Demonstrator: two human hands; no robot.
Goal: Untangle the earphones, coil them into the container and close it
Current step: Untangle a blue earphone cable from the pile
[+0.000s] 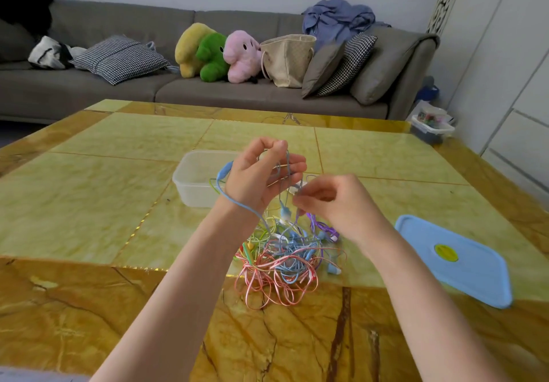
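Sitting open on the table [89, 155], the clear container [193, 179] is behind your left hand [255, 179], which pinches a blue earphone cable [237, 200] aloft. Your right hand [335, 200] pinches strands above the tangled earphones [285, 256]. The blue lid [457, 259] lies rightmost.

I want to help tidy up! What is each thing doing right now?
left hand: raised, pinching a blue cord that loops round the wrist.
right hand: fingers curled, pinching a cord above the pile.
earphones: tangled pile on the table, not yet in the box.
container: open, looks empty.
lid: off, lying flat on the table to the right.
beige bag: open, standing on the sofa.
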